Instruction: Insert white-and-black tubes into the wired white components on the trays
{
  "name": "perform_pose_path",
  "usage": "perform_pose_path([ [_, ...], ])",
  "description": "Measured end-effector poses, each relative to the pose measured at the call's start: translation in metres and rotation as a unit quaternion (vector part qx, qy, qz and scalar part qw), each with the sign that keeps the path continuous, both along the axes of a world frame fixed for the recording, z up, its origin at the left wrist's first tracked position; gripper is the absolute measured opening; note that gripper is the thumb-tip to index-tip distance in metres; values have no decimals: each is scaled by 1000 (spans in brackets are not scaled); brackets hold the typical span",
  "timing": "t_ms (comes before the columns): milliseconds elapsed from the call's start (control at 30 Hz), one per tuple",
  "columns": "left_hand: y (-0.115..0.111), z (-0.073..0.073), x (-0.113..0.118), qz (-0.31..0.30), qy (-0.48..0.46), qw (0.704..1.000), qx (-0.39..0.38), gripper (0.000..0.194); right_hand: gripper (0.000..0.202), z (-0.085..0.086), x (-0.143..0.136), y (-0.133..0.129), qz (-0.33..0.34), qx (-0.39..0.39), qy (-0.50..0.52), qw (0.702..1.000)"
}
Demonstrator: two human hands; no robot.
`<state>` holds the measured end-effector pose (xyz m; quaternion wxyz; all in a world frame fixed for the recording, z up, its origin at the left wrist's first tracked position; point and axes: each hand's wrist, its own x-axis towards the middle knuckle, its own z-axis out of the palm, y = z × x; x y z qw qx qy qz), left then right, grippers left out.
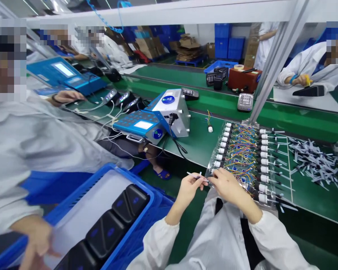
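Note:
My left hand [188, 188] is closed in a pinch on a thin white strip [192, 175], just off the front edge of the bench. My right hand [227, 186] is close beside it, fingers bent and pressed together at the near left corner of a clear plastic tray [211, 159]; what they grip is hidden. On that tray lie two rows of white cylindrical connectors [264, 161], with coloured wires [240, 144] bundled between the rows. Thin pale strips stick out from the right row.
Loose white-and-black strips [312, 159] are heaped on the right. A single wired connector [210, 128] lies left of the tray, near a blue-and-grey tester [171, 108]. A blue crate [107, 168] with black housings stands lower left. A co-worker's hand [36, 240] is blurred over it.

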<state>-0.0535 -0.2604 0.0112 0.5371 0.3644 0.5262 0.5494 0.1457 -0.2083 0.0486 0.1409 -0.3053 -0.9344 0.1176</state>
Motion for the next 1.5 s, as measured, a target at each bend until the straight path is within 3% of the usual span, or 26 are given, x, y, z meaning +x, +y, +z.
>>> perform_pose_path([
  [200, -1, 9, 4, 14, -53, 998, -44, 40, 2, -2, 5, 4, 7, -18, 36, 999],
  [300, 1, 12, 9, 46, -62, 996, -39, 44, 7, -6, 9, 0, -5, -17, 109, 994],
  [467, 7, 13, 23, 60, -49, 997, -12, 43, 33, -19, 9, -10, -60, -47, 327, 942],
  [567, 9, 10, 30, 58, -47, 997, 4, 42, 32, -23, 7, -12, -110, -116, 380, 911],
  [700, 10, 3, 32, 76, -62, 995, 27, 39, 27, -23, 9, -12, -123, -147, 388, 902],
  [967, 13, -4, 31, 87, -29, 994, 65, 31, 36, -25, 13, -12, -64, -168, 386, 905],
  [1500, 13, -14, 29, 71, -12, 992, 106, 28, 30, -23, 13, -11, -81, -198, 384, 898],
])
